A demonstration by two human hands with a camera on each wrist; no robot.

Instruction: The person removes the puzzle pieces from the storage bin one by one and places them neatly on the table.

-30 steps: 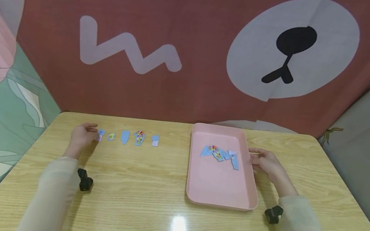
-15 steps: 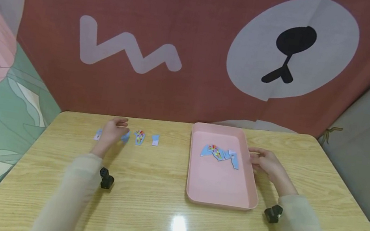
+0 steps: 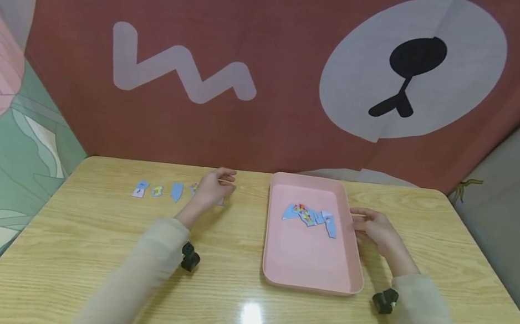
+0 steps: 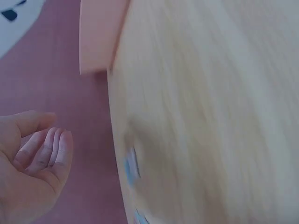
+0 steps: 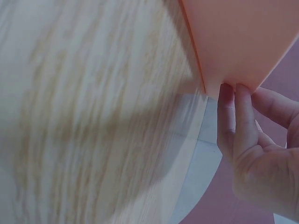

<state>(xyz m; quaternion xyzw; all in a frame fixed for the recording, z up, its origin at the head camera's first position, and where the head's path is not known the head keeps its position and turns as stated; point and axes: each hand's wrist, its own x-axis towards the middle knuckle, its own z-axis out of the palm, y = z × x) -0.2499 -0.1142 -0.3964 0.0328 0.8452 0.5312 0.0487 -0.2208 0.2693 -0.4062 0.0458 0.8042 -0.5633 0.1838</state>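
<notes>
My left hand (image 3: 210,191) hovers over the right end of a row of small puzzle pieces, its fingers loosely curled around nothing. It partly hides two pieces there. Further left lie a blue-and-white piece (image 3: 140,189), a yellow-green one (image 3: 157,191) and a plain blue one (image 3: 177,191). In the left wrist view a blue-and-white piece (image 4: 132,165) lies near the table edge. My right hand (image 3: 375,232) touches the right wall of the pink tray (image 3: 311,270); its fingertips (image 5: 228,91) rest on the outer wall. Inside, several blue and multicoloured pieces (image 3: 305,214) lie together.
The wooden table (image 3: 215,295) ends at a brown bear-patterned cloth (image 3: 184,128) at the back. The tray stands right of the puzzle row, near the back edge. Black wrist cameras (image 3: 190,257) hang at both sleeves.
My left hand has swept rightward along the row from the leftmost piece to the right end, with the pieces left lying in place. The right hand and tray have stayed put.
</notes>
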